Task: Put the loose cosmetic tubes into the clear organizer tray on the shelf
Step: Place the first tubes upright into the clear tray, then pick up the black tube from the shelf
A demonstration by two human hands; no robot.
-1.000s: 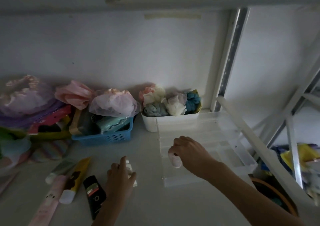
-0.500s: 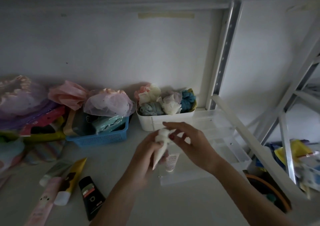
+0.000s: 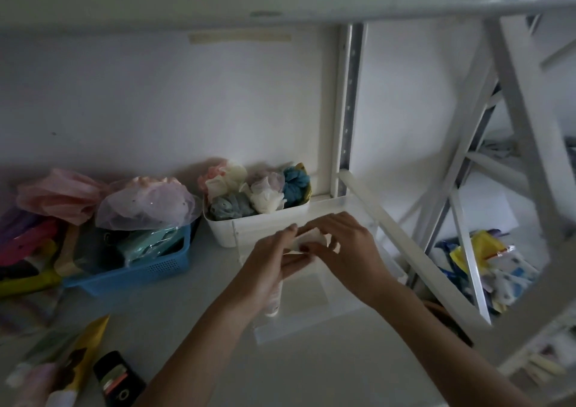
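I see left hand [image 3: 270,269] clenched on white tube [image 3: 274,297] | right hand [image 3: 346,250] pinching its top end | both over clear organizer tray [image 3: 314,322], shelf [image 3: 187,328] right edge

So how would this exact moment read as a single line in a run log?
stage: loading tubes | left hand: holds white tube | right hand: grips tube top | position: above clear tray | loose tubes: yellow, black
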